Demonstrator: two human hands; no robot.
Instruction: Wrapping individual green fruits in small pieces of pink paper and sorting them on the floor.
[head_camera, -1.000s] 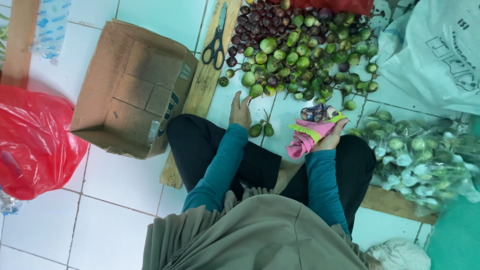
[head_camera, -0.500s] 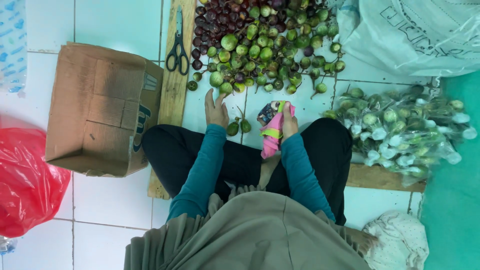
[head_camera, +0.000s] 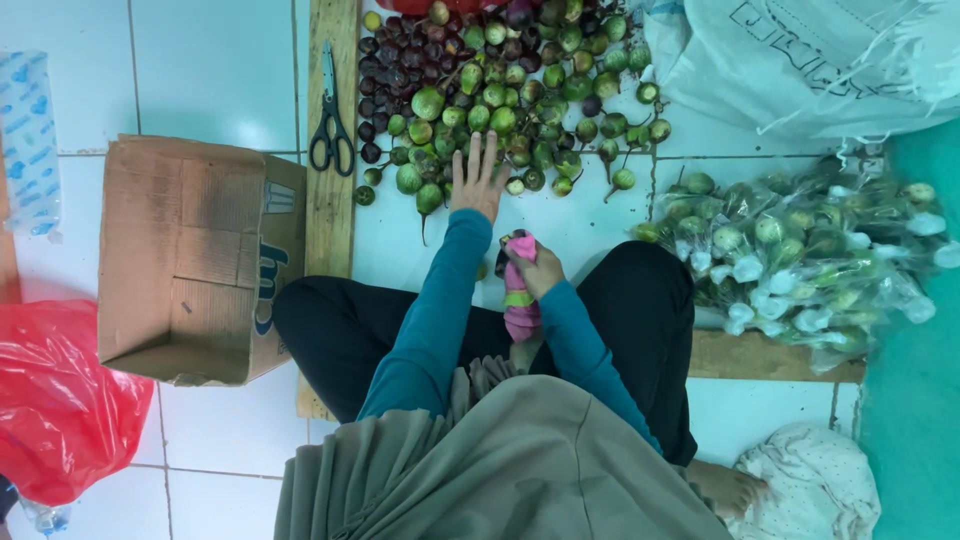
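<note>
A heap of small round green and purple eggplants (head_camera: 500, 80) lies on the white tiled floor in front of me. My left hand (head_camera: 478, 180) is stretched out with fingers spread, resting on the near edge of the heap among green ones. Close to my lap, my right hand (head_camera: 537, 270) is closed around a pink and yellow bundle (head_camera: 520, 312) that hangs down over my crossed black-trousered legs. Teal sleeves cover both arms.
Black scissors (head_camera: 330, 120) lie on a wooden plank (head_camera: 330, 220) at the left, beside a cardboard box (head_camera: 190, 260) and a red plastic bag (head_camera: 60, 400). At the right are clear bags of packed eggplants (head_camera: 790, 260), a white sack (head_camera: 800, 60) and a white bag (head_camera: 810, 485).
My left hand has reached forward from the bare tiles near two loose eggplants onto the heap. My right hand has kept the pink bundle near my lap. The view has shifted.
</note>
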